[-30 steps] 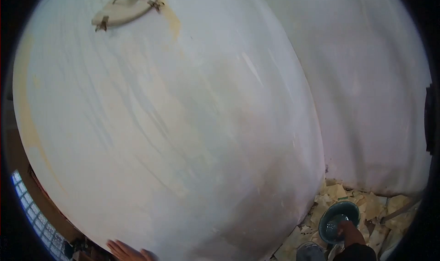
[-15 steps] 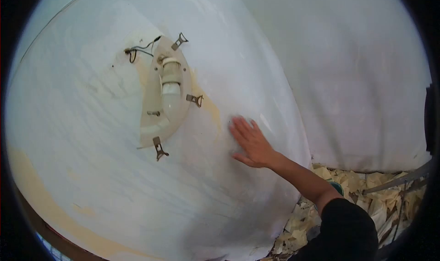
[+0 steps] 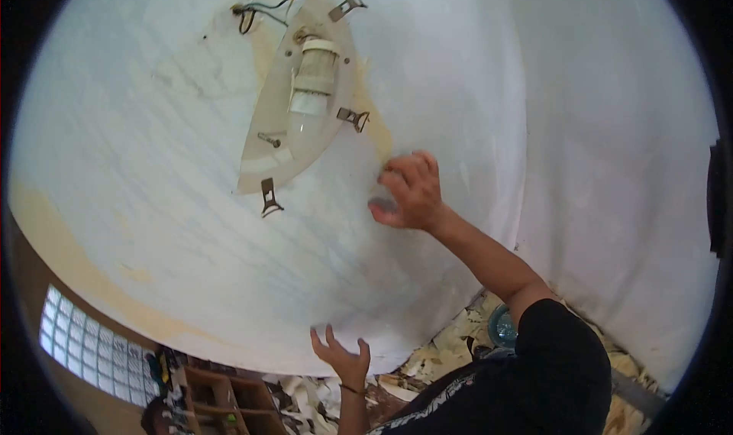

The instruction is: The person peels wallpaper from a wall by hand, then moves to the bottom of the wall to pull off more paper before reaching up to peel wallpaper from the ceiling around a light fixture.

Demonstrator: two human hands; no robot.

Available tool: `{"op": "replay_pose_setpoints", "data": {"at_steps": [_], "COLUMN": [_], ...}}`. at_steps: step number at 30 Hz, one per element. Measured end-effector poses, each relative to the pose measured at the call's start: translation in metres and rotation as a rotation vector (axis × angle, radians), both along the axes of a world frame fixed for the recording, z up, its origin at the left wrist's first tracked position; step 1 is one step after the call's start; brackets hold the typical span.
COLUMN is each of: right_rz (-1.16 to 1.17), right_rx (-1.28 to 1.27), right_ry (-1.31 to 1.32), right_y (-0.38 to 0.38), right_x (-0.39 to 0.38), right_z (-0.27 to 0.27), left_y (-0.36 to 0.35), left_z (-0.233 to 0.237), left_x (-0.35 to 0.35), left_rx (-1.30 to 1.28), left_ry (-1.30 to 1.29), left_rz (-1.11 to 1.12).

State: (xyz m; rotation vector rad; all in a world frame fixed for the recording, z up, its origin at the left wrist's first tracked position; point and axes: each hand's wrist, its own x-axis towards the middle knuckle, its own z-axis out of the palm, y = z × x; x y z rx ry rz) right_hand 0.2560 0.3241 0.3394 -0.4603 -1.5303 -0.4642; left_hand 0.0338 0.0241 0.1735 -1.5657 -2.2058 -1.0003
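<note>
My right hand (image 3: 412, 193) is near the white wall (image 3: 305, 259), just right of and below the light fixture. Its fingers are curled but apart, and nothing shows between them. Lower down, my left hand (image 3: 342, 356) is raised at the wall's lower part, fingers spread, with a thin band at the wrist. The wall-mounted light fixture (image 3: 263, 148) has a white bulb (image 3: 311, 122), metal clips around its edge and exposed wires at its top. Yellowish patches run down the wall beside the fixture and along the left edge.
Scraps of peeled paper (image 3: 450, 343) cover the floor, with a blue-green bucket (image 3: 502, 326) among them. A wooden shelf (image 3: 221, 393) stands at the bottom left, near a glass-block window (image 3: 95, 343). Another wall section (image 3: 611, 129) rises at the right.
My left hand has come into view at the bottom. My right hand's fingers have gone from outstretched to curled. The view has shifted down, showing the shelf, window and more of the bucket.
</note>
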Motion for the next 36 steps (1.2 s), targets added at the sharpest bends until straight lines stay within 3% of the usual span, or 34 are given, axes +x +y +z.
{"op": "replay_pose_setpoints", "data": {"at_steps": [3, 11, 14, 19, 26, 36], "right_rz": [0.032, 0.101, 0.114, 0.075, 0.102, 0.084], "right_rx": [0.052, 0.006, 0.027, 0.050, 0.159, 0.320], "right_ry": [0.017, -0.018, -0.016, 0.041, -0.131, -0.351], "right_y": [0.005, 0.008, 0.013, 0.032, 0.047, 0.061], "right_x": [0.005, 0.017, 0.020, 0.031, 0.046, 0.069], "right_z": [0.023, 0.032, 0.033, 0.036, 0.063, 0.096], "left_y": [0.020, 0.046, 0.070, 0.125, 0.190, 0.229], "left_z": [0.020, 0.034, 0.061, 0.125, 0.203, 0.222], "left_x": [0.023, 0.057, 0.069, 0.084, 0.096, 0.112], "left_rx": [0.116, 0.140, 0.195, 0.380, 0.547, 0.632], "left_ry": [0.076, 0.040, 0.059, 0.310, 0.609, 0.611], "left_rz": [-0.042, -0.094, -0.187, -0.355, -0.332, -0.196]}}
